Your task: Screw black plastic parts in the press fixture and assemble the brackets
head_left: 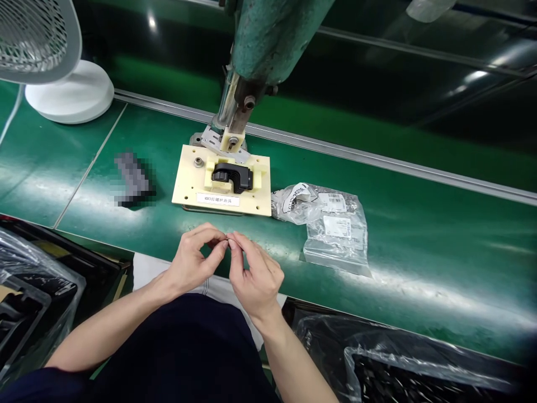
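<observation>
My left hand (197,252) and my right hand (257,274) meet fingertip to fingertip in front of the bench fixture. Both are closed in a pinch around something thin and small, mostly hidden by the fingers; its kind cannot be made out. Just beyond them lies a cream-coloured fixture plate (180,184) with a printed label (218,200) on its front. A black curved plastic part (241,174) sits in the raised nest of the plate. Above the plate's back edge hangs the tip of a green press machine (268,39).
Clear plastic bags (335,224) with labels lie right of the fixture. A pixelated dark object (135,179) is to the left, near a white fan (69,92). Plastic-lined bins with black parts stand at lower left (37,296) and lower right (403,369), below the green bench (440,240).
</observation>
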Motion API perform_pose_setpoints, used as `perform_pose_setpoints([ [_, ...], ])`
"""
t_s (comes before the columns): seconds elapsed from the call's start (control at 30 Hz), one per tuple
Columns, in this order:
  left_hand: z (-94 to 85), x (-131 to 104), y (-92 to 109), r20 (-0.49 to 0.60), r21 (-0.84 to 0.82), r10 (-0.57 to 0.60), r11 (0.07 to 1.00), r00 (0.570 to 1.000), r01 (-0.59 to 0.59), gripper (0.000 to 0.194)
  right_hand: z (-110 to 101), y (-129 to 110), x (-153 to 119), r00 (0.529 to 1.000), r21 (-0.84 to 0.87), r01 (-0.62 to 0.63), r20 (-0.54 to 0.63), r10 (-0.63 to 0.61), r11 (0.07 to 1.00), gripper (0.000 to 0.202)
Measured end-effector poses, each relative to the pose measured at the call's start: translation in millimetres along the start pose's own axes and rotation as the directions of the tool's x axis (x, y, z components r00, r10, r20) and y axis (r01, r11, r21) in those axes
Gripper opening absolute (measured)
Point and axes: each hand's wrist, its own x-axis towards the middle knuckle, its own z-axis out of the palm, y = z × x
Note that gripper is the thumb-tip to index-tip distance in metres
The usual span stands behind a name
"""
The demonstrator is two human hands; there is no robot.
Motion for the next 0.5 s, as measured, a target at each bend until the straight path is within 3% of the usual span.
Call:
perform_pose_setpoints([
  [0.07, -2.3, 1, 0, 0.004, -0.019, -0.011, 1.0, 1.0, 0.011, 0.011, 0, 0, 1, 1.0, 0.033, -0.021, 0.019, 0.02, 0.999, 0.025],
  [0.13, -4.7, 2, 0, 0.014, -0.051, -0.046, 0.998, 0.999, 0.046, 0.013, -1, 1, 4, 0.99, 0.131, -0.122, 0.083, 0.111, 0.984, 0.02],
  [0.3, -6.8, 5, 2, 0.029, -0.1, -0.066, 0.993, 0.997, 0.068, 0.013, -9, 5, 12, 0.905, 0.358, -0.395, 0.311, 0.291, 0.846, 0.011],
  [0.4, -7.2, 6, 4, 0.023, -0.101, -0.036, 0.994, 0.999, 0.038, 0.013, -10, 6, 14, 0.882, 0.376, -0.445, 0.34, 0.326, 0.813, 0.01],
  [0.5, -9.8, 8, 5, 0.005, -0.073, 0.005, 0.997, 1.0, -0.005, 0.014, -5, 5, 15, 0.898, 0.379, -0.418, 0.307, 0.314, 0.825, 0.01],
])
